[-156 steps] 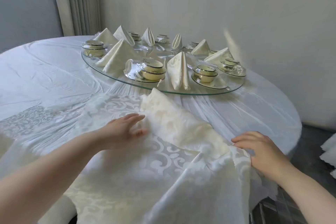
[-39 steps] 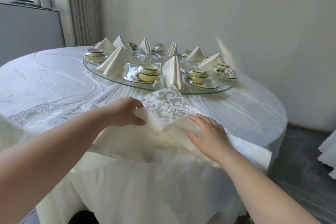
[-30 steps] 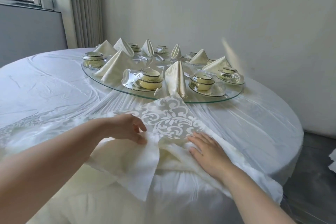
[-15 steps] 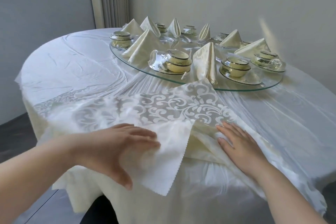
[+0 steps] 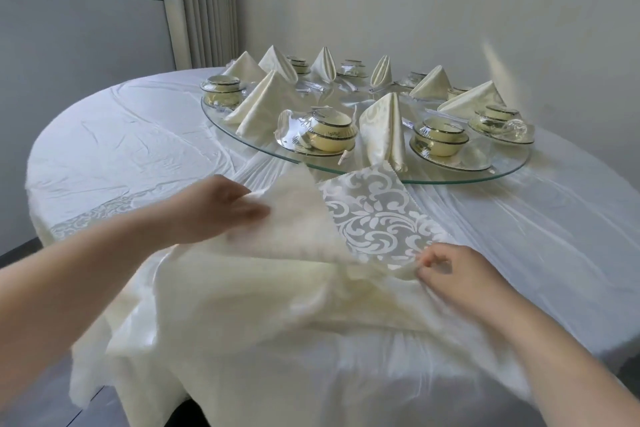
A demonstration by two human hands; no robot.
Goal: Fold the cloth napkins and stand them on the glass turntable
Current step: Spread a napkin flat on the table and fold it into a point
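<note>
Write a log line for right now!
step: folding | left hand: holds raised napkin flap | right hand: pinches napkin edge | turntable: folded napkins standing

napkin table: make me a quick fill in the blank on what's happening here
The folded napkins stand on a ___ turntable.
The left hand lifts a flap of the loose napkin, and the right hand pinches the same ___.
That napkin lies on the table, not yet on the ___.
Missing: glass; napkin; turntable

no legible text, labels or signs anywhere
</note>
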